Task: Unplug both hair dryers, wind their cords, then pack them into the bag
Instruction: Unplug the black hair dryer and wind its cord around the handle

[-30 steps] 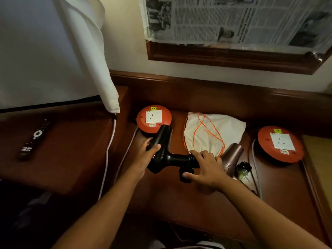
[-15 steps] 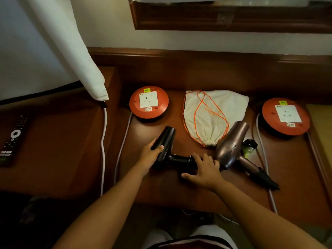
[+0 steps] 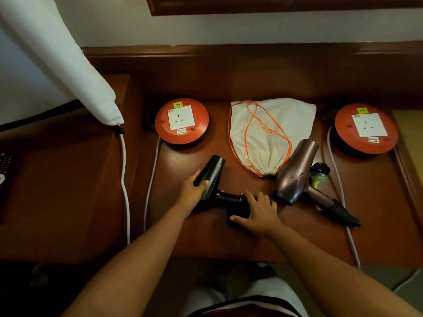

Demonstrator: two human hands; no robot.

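Both your bare forearms reach forward; your left hand [image 3: 191,188] curls its fingers and thumb in a grip, while your right hand [image 3: 258,213] beside it lies palm-down, fingers bent, thumb stretched leftward

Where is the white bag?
In the head view the bag lies flat at the back middle of the desk, between the two red sockets, its gathered mouth beside the bronze dryer.

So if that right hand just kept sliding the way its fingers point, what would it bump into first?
The right hand points up and left along the black hair dryer that it grips at the handle end. Going on, it would probably meet that dryer's barrel and the left hand on it, though depth is hard to judge.
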